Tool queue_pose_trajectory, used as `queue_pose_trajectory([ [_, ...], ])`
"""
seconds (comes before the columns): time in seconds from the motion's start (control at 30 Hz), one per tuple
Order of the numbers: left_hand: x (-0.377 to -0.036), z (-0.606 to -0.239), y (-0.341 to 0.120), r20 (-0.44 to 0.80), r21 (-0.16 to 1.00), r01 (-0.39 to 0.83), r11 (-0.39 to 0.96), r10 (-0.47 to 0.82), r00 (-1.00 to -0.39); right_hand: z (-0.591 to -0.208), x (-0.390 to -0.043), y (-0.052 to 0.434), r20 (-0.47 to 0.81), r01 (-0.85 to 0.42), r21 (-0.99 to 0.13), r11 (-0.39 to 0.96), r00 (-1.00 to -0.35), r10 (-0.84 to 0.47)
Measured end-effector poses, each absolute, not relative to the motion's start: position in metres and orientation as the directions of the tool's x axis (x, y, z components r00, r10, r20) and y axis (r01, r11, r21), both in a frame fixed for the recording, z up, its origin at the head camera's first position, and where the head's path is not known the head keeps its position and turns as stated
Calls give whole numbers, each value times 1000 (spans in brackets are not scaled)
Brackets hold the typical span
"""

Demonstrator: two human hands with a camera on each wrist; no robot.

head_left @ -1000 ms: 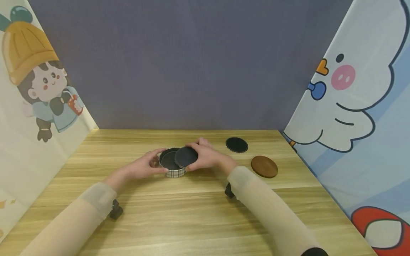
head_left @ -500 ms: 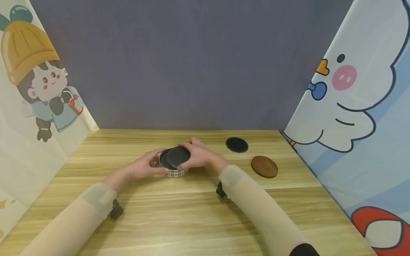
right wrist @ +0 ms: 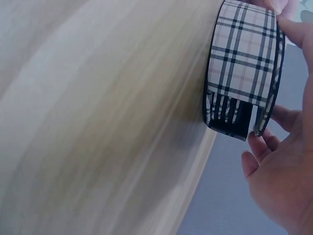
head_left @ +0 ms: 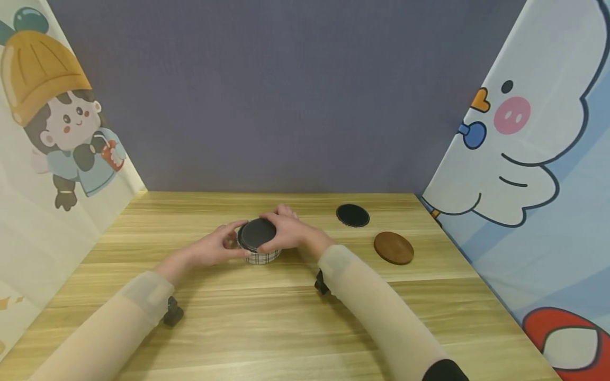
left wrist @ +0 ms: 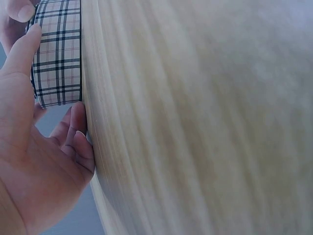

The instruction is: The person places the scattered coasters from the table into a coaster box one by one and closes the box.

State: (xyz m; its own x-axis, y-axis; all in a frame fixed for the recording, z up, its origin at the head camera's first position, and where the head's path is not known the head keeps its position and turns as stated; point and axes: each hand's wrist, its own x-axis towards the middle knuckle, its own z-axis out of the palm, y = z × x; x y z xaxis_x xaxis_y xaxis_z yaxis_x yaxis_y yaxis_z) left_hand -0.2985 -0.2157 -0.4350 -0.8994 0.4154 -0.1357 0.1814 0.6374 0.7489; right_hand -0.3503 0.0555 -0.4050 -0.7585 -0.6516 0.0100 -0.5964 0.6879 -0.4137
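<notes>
A round plaid coaster holder (head_left: 263,259) with dark trim stands on the wooden table. My left hand (head_left: 214,247) holds it from the left, thumb at the near side and fingers around the far side. In the left wrist view that thumb lies against the upper edge of the plaid wall (left wrist: 58,58). Pinched by its right edge, a round black coaster (head_left: 257,234) lies over the holder's mouth, in my right hand (head_left: 292,233). The right wrist view shows a cutout (right wrist: 230,110) in the holder's side, with the coaster's patterned rim just above. The coaster hides the holder's inside.
Another black round coaster (head_left: 352,215) lies flat at the back right of the table (head_left: 267,328). Nearer and further right is a brown wooden disc (head_left: 393,248). A grey panel (head_left: 286,95) rises behind the table, and cartoon-printed walls flank both sides.
My right hand has carried the black coaster leftward and lowered it over the holder's mouth, covering the opening seen earlier. The left hand and holder stay where they were.
</notes>
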Motion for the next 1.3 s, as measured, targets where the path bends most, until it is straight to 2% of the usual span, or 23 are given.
queue_pose_trajectory([
  [0.87, -298, -434, -215, -125, 754, 195, 627, 429, -895, -408, -352, 52, 6, -602, -385, 700, -760, -650],
  [1.3, -296, -432, -214, -111, 759, 207, 617, 437, -893, -411, -350, 68, 4, -583, -458, 671, -756, -654],
])
